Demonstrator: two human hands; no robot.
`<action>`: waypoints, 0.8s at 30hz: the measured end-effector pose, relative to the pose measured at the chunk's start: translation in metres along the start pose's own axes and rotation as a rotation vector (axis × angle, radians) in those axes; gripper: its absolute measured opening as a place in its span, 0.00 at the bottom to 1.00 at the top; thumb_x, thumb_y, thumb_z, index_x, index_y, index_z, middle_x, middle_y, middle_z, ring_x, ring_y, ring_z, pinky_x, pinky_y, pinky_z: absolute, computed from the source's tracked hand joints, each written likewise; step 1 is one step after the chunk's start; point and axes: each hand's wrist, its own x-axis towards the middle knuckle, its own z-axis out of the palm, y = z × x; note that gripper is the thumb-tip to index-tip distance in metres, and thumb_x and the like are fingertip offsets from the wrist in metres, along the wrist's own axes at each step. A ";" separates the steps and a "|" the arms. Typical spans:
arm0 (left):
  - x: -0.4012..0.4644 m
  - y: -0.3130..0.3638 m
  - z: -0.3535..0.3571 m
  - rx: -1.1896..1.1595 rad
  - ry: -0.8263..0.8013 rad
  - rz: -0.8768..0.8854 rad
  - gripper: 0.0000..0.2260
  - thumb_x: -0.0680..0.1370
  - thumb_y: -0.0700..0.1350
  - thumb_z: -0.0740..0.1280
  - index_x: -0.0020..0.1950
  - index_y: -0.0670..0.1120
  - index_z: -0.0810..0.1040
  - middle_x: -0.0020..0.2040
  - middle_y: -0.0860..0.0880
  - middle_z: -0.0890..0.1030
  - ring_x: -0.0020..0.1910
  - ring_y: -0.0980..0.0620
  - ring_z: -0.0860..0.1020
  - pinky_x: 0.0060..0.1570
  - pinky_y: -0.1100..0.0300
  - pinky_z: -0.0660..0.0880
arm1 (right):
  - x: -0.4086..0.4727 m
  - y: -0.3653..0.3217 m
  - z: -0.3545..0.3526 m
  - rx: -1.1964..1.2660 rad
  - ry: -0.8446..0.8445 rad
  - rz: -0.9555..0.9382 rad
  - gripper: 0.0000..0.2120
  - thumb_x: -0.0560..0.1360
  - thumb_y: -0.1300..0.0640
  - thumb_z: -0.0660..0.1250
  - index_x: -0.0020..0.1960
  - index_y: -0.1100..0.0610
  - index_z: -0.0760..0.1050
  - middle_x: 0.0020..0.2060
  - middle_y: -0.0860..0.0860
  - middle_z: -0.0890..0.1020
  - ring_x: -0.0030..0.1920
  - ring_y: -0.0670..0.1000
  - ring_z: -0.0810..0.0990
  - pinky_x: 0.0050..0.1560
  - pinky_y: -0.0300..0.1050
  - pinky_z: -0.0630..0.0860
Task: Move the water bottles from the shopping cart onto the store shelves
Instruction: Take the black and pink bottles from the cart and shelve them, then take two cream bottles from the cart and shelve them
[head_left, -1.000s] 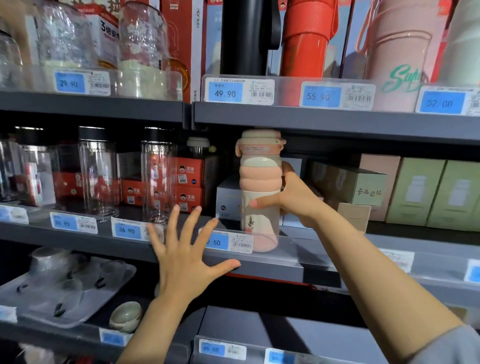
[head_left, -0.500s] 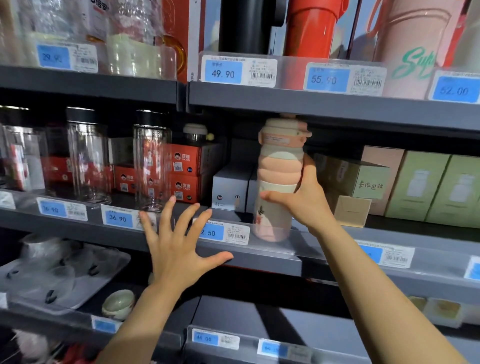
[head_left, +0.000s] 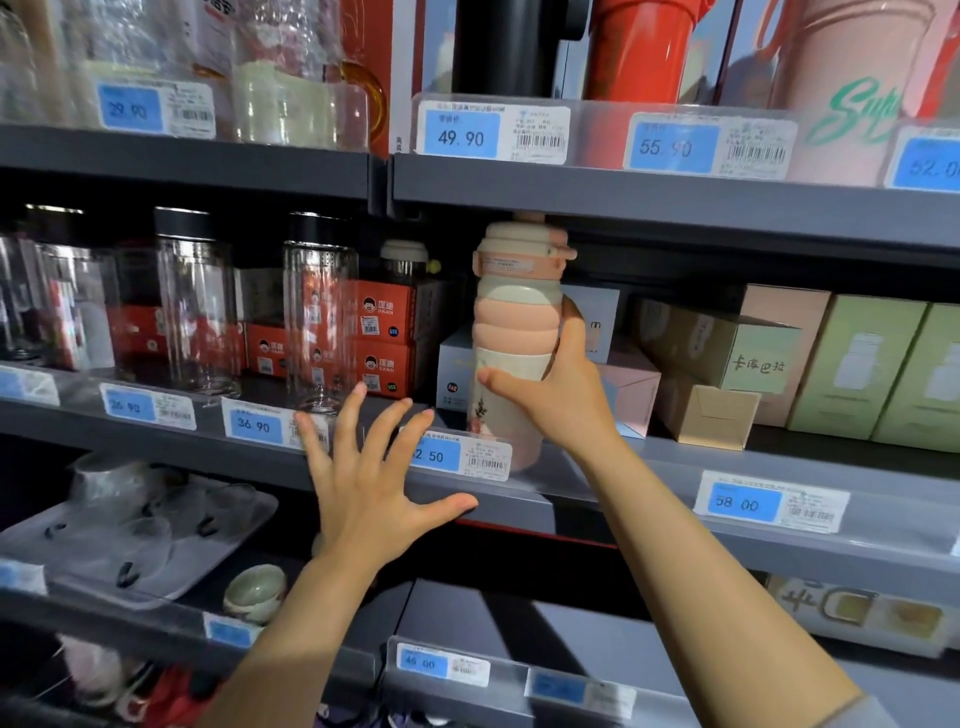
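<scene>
On the middle shelf (head_left: 623, 467), behind the clear front rail, the pink and cream bottle (head_left: 514, 332) is held upright, at about 1 o'clock from the centre of the view. It is grasped around its middle by the right hand (head_left: 561, 395), probably so that it can be set straight; whether its base already rests cannot be told. The left hand (head_left: 374, 483) is spread flat at 7 o'clock from the bottle, holding nothing, apparently for balance against the shelf edge.

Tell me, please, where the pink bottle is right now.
The pink bottle stands centre frame on the middle shelf, gripped by the right hand, beside the clear bottle.
</scene>
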 end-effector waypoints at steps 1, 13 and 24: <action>0.000 0.000 -0.001 0.000 -0.002 0.003 0.36 0.69 0.75 0.56 0.65 0.50 0.70 0.62 0.46 0.78 0.71 0.38 0.63 0.69 0.29 0.45 | 0.000 0.000 0.000 -0.003 0.002 0.003 0.45 0.67 0.49 0.76 0.74 0.48 0.52 0.59 0.48 0.75 0.56 0.53 0.76 0.55 0.50 0.76; -0.016 0.009 -0.032 -0.085 -0.236 -0.093 0.34 0.76 0.70 0.50 0.76 0.53 0.59 0.76 0.45 0.63 0.76 0.42 0.53 0.71 0.32 0.50 | -0.074 0.007 -0.041 -0.259 -0.047 -0.141 0.41 0.73 0.49 0.71 0.77 0.47 0.50 0.72 0.50 0.67 0.69 0.50 0.68 0.63 0.46 0.68; -0.226 0.043 -0.148 -0.275 -0.429 -0.510 0.18 0.76 0.59 0.62 0.50 0.47 0.82 0.48 0.49 0.83 0.46 0.53 0.78 0.46 0.63 0.71 | -0.241 0.045 -0.007 0.009 -0.433 -0.012 0.19 0.76 0.54 0.69 0.65 0.53 0.71 0.61 0.47 0.75 0.55 0.46 0.75 0.52 0.41 0.74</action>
